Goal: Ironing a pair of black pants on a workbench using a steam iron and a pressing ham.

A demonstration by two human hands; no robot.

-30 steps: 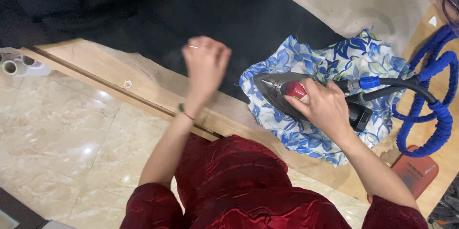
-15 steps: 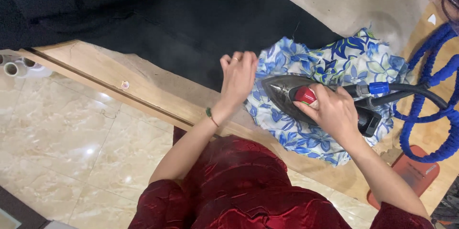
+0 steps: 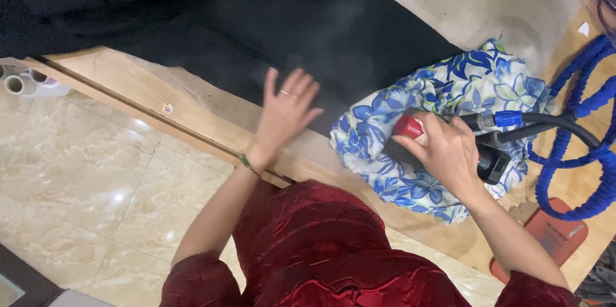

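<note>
Gripping the steam iron (image 3: 443, 150) on the blue floral cloth (image 3: 462, 95) at the table's right, our right hand (image 3: 449, 153) wraps its handle. Our left hand (image 3: 285, 114), fingers spread and empty, rests beside it on the black fabric (image 3: 256, 31).

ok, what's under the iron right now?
The iron, gripped by the right hand, sits on a blue floral cloth spread over the wooden table. The hand and iron body hide the soleplate and the cloth directly beneath.
</note>
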